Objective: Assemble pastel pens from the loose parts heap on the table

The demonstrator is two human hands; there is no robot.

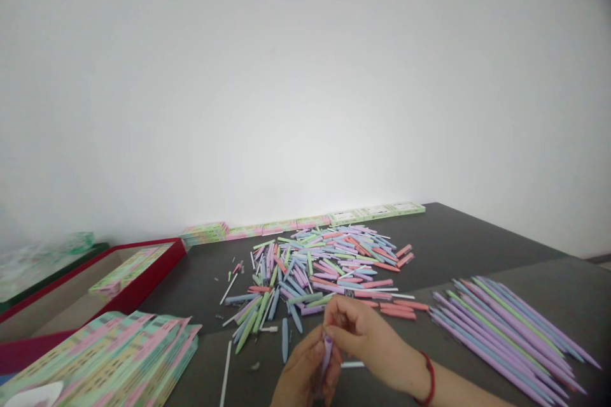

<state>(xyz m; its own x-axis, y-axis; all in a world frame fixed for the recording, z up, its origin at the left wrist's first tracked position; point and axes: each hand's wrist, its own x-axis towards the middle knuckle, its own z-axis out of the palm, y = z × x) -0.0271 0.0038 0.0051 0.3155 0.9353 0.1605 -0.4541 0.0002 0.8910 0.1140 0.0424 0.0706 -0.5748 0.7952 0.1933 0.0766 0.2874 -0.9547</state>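
At the bottom centre, my left hand (301, 365) is closed round a purple pen barrel (327, 356) that points upward. My right hand (365, 334), with a red cord round its wrist, pinches at the barrel's upper end. What lies between its fingertips is too small and hidden to make out. Just beyond both hands spreads a loose pile of pen parts (305, 267) in purple, blue, green and coral, with thin white tubes among them. One blue pen part (285, 340) lies close to my left hand.
Long pastel pens (510, 337) lie in a bundle at the right. Printed cartons (119, 356) fan out at the lower left, beside a red box (157, 273) holding more cartons. Flat cartons (377, 211) line the wall. A white tube (226, 372) lies near the front of the dark table (458, 235).
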